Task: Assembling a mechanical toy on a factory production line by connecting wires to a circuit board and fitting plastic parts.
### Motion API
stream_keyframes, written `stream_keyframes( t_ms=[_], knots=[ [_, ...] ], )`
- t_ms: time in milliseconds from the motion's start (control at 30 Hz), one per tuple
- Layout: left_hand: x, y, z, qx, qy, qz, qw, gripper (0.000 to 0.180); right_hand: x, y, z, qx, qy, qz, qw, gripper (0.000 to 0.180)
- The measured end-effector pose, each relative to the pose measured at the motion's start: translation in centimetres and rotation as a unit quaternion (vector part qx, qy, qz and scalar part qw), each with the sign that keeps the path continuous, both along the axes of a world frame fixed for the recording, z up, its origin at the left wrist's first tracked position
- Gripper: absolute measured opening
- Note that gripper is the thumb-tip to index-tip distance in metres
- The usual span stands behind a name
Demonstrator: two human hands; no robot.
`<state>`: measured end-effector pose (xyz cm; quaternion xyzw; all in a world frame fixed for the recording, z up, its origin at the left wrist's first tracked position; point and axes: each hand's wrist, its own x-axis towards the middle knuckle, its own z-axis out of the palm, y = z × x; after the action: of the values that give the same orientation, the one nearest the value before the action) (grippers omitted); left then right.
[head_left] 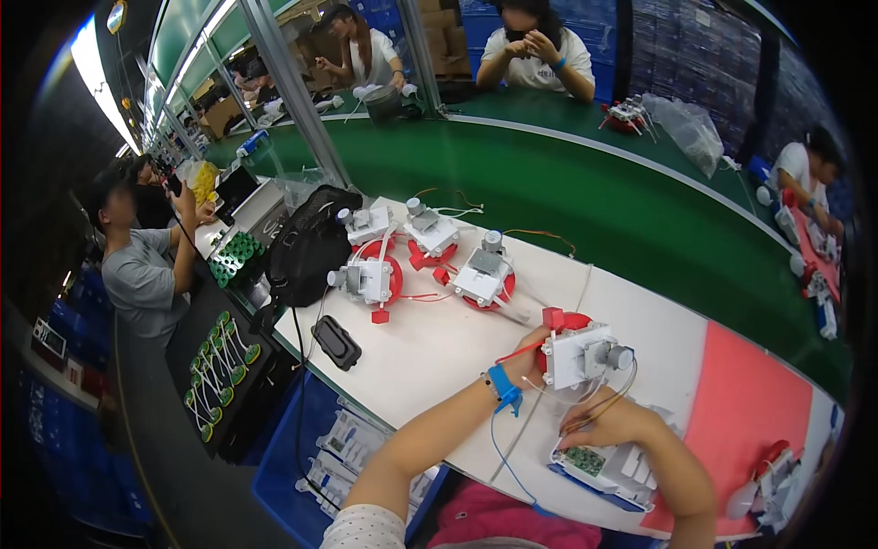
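Note:
My left hand (525, 355) grips the left side of a white motor unit (580, 353) that sits on a round red base (569, 321). A blue wrist strap (504, 387) with a cord circles that wrist. My right hand (605, 424) rests just below the unit, fingers pinching its thin wires (585, 395). Beneath that hand lies a white part with a green circuit board (586, 460) on a blue tray.
Several similar white units on red bases (377, 277) (485, 274) (430, 233) stand further up the white table (430, 357). A black bag (311, 242) and a black pad (337, 342) lie at left. A red mat (750, 403) lies at right. People sit around the green bench (594, 201).

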<state>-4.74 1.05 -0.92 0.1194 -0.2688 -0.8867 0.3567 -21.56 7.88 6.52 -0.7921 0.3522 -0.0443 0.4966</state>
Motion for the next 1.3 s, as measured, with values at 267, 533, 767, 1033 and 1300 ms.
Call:
stream_keyframes(
  t_ms=[267,533,767,1033,1300],
  knots=[
    [0.1,-0.1,-0.3,-0.003,0.049,-0.026,0.998,0.061,0.1,0.1,1.1,-0.022,0.015,0.016,1.000,0.030],
    [0.1,-0.2,0.2,-0.019,0.070,-0.036,0.997,0.056,-0.2,0.3,0.1,-0.003,-0.007,-0.010,1.000,0.031],
    [0.0,-0.1,-0.2,-0.046,-0.004,0.001,0.999,0.065,0.2,0.4,0.3,0.007,0.007,-0.025,1.000,0.027],
    [-0.1,-0.1,0.1,-0.044,-0.008,-0.007,0.999,0.066,-0.1,0.5,0.3,-0.010,-0.015,-0.024,1.000,0.026],
    [-0.1,0.1,1.0,-0.026,0.052,-0.022,0.998,0.059,0.1,0.5,0.6,-0.029,0.004,-0.009,1.000,0.029]
  ],
)
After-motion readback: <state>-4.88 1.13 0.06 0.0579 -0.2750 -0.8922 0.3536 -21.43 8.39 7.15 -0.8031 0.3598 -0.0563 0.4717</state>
